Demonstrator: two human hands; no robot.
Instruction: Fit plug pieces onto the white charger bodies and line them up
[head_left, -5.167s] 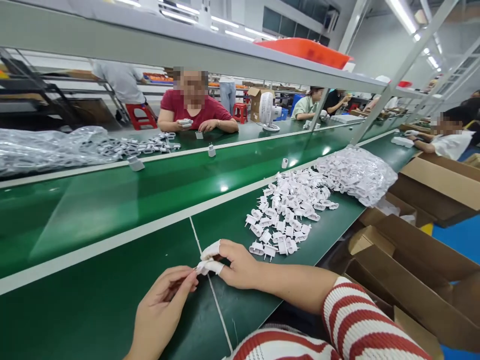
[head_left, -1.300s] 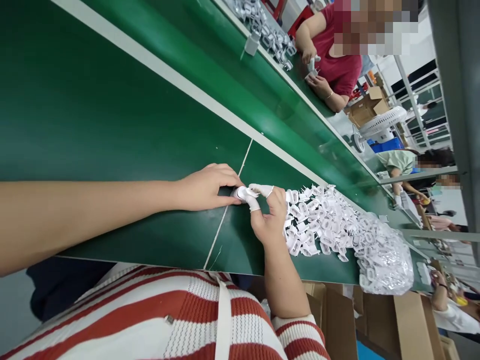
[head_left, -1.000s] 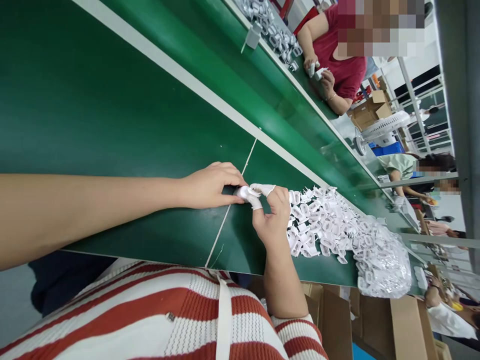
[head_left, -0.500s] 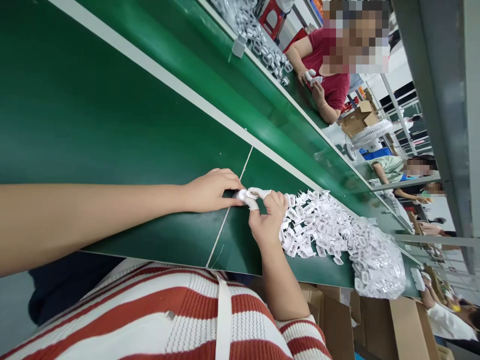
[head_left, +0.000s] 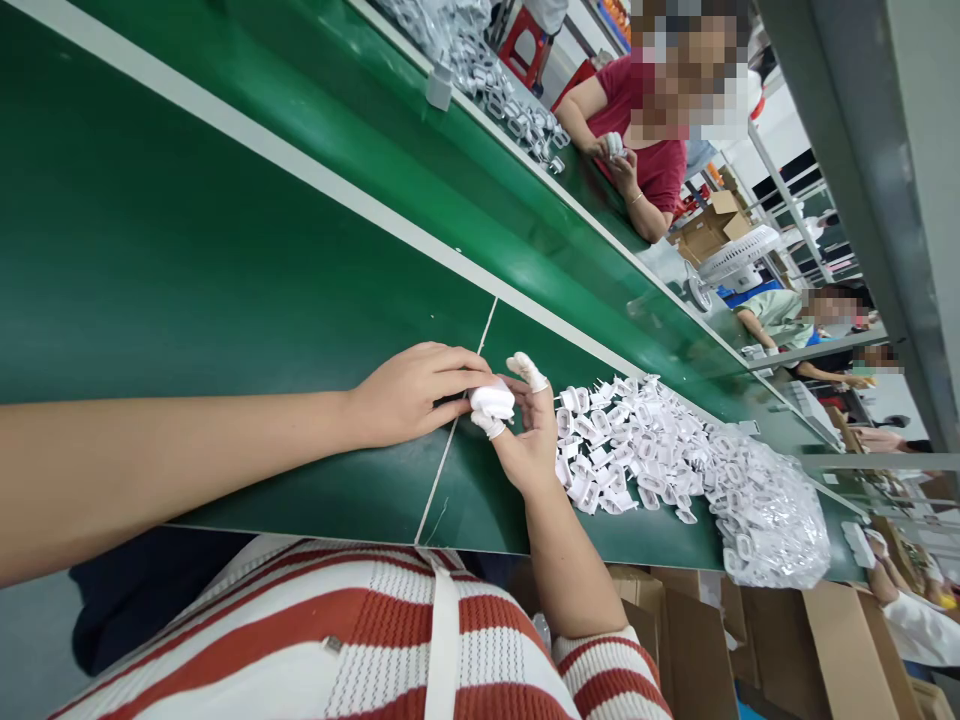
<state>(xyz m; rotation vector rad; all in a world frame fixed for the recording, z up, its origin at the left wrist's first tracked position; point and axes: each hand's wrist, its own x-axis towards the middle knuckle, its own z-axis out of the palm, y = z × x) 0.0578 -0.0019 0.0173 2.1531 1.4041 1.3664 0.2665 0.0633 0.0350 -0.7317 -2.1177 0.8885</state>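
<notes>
The green worktop (head_left: 225,260) runs far to the right. On its near right edge lies a clear bag (head_left: 776,515) of white plugs, with a loose pile of plugs (head_left: 630,450) just left of it. The left hand (head_left: 409,395) pinches a small white piece (head_left: 493,400) just left of the pile. The right hand (head_left: 529,450) is loosely open, its capped thumb touching the piece and its capped forefinger raised.

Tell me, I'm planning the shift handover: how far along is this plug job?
Done: nothing finished is recognisable by the hands. In hand: one white plug part pinched by the left hand, against the thumb of the right hand. Left: a pile of plug parts and a clear bag of more.
</notes>
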